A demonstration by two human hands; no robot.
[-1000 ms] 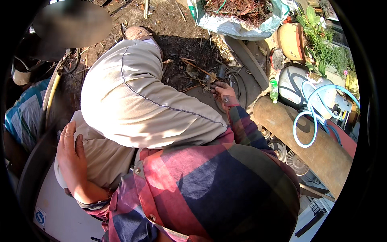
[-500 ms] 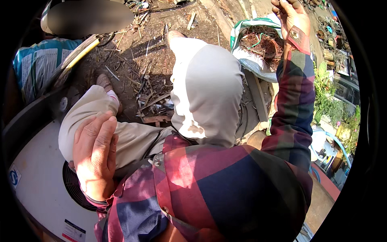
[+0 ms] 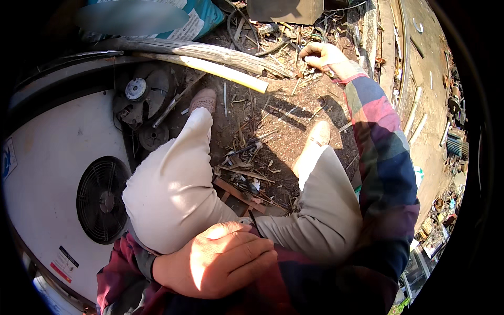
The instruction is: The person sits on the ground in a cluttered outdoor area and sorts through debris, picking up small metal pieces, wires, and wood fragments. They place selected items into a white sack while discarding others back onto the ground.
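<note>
My left hand (image 3: 218, 261) rests across my lap, back upward, its fingers stretched out side by side against the plaid shirt. Nothing shows in it. My right arm reaches far forward, and my right hand (image 3: 326, 56) hovers over the littered ground with thumb and fingers bent into a pinch. Whatever sits between those fingertips, if anything, is too small to make out. Just left of that hand a grey weathered pole (image 3: 210, 54) lies beside a yellow pole (image 3: 231, 76). Wood chips and thin sticks are scattered beneath it.
A white casing with a round black fan grille (image 3: 104, 200) stands at left. Behind it sits a dirty round motor-like part (image 3: 137, 89). A blue-and-white sack (image 3: 202, 18) and a brown panel (image 3: 286, 10) lie at the far side. Broken wood (image 3: 239, 194) is between my feet.
The view has swung to the left. My left hand has come from beside my left knee onto my lap. My right hand now reaches over the littered ground, away from the wire-filled sack.
</note>
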